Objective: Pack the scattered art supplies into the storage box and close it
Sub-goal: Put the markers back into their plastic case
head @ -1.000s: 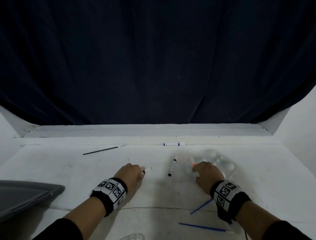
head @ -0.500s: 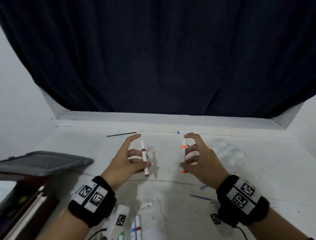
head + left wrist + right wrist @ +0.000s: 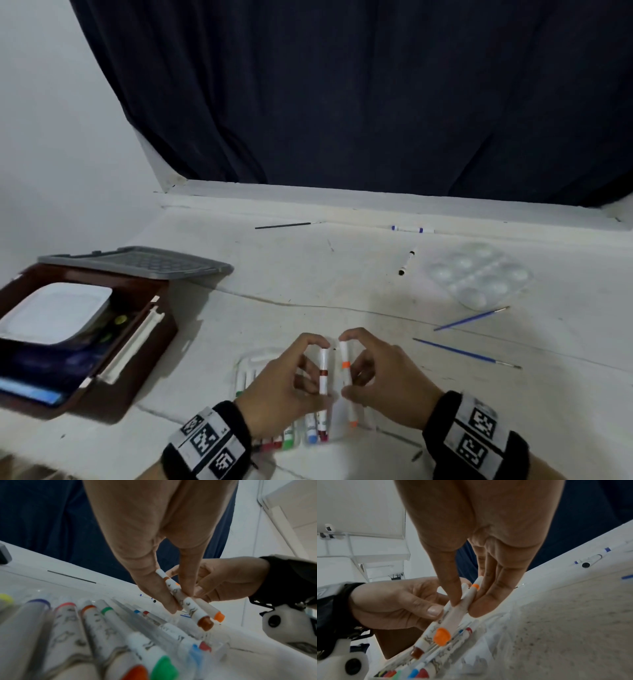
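We pinch a brown marker (image 3: 323, 371) in our left hand (image 3: 284, 387) and an orange marker (image 3: 346, 368) in our right hand (image 3: 383, 380); brushes, palette (image 3: 479, 274) and storage box (image 3: 137, 342) remain unpacked, unclosed.

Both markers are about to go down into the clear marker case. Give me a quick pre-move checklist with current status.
1. Left hand grips the brown-banded marker: ok.
2. Right hand grips the orange-banded marker: ok.
3. Both markers capped: ok, brown and orange caps show at the lower ends in the left wrist view.
4. Clear marker case directly beneath the hands: ok.
5. Free slot in the case for two more markers: cannot tell, the hands hide part of it.
6. Storage box open for later packing: ok, its grey lid is swung back.
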Demonstrator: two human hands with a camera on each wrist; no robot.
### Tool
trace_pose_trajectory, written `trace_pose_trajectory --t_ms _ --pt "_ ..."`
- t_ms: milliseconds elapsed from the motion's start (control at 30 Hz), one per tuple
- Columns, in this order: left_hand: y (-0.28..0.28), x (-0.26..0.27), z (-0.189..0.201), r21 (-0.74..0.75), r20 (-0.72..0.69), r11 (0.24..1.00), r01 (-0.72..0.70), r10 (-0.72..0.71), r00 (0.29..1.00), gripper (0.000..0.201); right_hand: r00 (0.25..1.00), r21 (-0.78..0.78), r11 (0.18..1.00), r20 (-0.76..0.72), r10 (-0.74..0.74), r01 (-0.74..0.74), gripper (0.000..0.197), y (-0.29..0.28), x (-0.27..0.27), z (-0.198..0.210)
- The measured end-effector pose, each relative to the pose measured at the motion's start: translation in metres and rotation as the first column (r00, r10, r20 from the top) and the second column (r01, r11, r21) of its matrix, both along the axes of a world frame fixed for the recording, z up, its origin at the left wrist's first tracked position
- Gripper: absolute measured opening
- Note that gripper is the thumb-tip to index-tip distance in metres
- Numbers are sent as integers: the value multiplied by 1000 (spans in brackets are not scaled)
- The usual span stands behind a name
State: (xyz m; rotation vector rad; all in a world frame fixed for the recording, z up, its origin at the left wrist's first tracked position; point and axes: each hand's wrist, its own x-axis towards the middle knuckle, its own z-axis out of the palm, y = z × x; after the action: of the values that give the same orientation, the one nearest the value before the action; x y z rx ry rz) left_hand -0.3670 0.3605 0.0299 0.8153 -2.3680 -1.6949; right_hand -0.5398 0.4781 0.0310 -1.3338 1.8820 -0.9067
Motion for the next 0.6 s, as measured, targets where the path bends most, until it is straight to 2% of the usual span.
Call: trace_pose_trajectory --t_ms 133,233,333,467,567,600 --pt "4 -4 -11 -141 -2 988 -63 63 998 52 999 74 997 -14 34 -33 58 -3 4 -8" --pt "8 -7 -19 -312 19 950 -30 38 999 49 998 128 990 -4 56 -55 62 -6 2 -16" --pt "6 -7 -23 -494 150 867 74 1 989 59 998 144 988 7 61 -62 65 -10 1 -18" --pt "-1 -9 -25 -566 353 788 243 -35 935 78 995 159 985 -63 80 -69 68 -15 1 -15" --pt "-3 -13 -20 -655 461 677 336 6 887 77 986 200 975 -116 123 -98 70 -20 0 -13" --pt "-5 -15 -19 -659 479 667 348 14 878 75 980 220 969 -134 147 -115 68 -22 0 -13"
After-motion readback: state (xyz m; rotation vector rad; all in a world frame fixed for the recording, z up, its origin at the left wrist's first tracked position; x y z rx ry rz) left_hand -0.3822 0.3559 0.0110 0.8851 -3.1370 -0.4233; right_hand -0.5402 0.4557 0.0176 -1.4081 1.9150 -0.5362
